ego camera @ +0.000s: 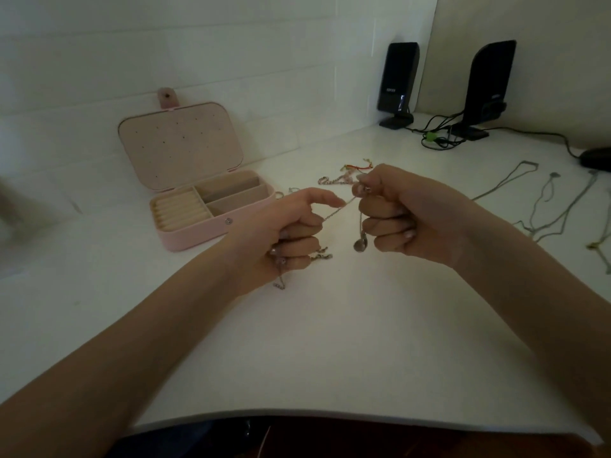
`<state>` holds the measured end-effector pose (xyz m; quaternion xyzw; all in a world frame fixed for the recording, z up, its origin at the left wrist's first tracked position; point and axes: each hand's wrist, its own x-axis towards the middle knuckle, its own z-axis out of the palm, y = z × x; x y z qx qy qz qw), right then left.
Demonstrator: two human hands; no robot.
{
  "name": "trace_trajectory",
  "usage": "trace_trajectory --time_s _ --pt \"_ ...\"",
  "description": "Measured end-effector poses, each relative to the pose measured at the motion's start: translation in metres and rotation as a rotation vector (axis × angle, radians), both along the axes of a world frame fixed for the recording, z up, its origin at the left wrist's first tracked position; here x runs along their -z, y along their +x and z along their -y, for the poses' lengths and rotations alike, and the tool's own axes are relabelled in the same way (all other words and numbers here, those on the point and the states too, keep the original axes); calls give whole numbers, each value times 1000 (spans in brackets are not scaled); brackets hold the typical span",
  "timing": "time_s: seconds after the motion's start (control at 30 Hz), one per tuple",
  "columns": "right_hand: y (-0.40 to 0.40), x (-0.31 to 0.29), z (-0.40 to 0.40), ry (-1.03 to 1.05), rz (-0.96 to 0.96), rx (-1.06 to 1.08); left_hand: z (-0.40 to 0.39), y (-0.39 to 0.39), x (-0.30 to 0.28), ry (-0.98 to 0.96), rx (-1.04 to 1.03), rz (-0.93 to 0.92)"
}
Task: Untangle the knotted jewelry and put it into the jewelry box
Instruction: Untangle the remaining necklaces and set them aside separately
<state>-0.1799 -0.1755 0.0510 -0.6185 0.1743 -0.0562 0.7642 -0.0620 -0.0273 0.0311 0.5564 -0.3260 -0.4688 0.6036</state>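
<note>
Far left on the white table [330, 342]: pink jewelry box [211, 223], lid up & leaning back toward the wall, beige ring rolls in the left compartment, open trays to the right; long axis runs left-near to right-far. Just right of it the left hand [291, 233], raised over the table, fingers curled into the palm & gripping one end of a thin silver chain [337, 211]; loose chain ends stick out below the fist. The chain runs taut between the hands, long axis slanting from lower left up to upper right. Right hand [403, 216] w/ fingers also curled, pinching the chain's upper end near thumb & forefinger; from that fist a short length hangs straight down w/ a small round pendant [359, 244] at the bottom. Behind the hands, on the table, a tangle of bracelets [344, 176], pinkish chain plus red/yellow cord, lying roughly left-right. Further right, two black speakers [398, 84] upright by the wall w/ cables [436, 137], then several thin necklaces [542, 206] laid out on the table at far right, strands running near-to-far.
</note>
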Motion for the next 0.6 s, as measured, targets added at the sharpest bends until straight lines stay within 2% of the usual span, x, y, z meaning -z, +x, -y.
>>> trace_trajectory --time_s 0.1,0.23,0.4,0.6 --pt "0 1 -2 -161 -6 36 3 -7 3 -47 -119 277" --pt "-1 3 -7 -330 21 -12 7 -11 10 -114 -190 431" --pt "-2 2 -13 -360 67 -12 9 -9 14 -192 -297 397" --pt "2 6 -14 -318 51 98 9 -6 12 -170 -298 395"
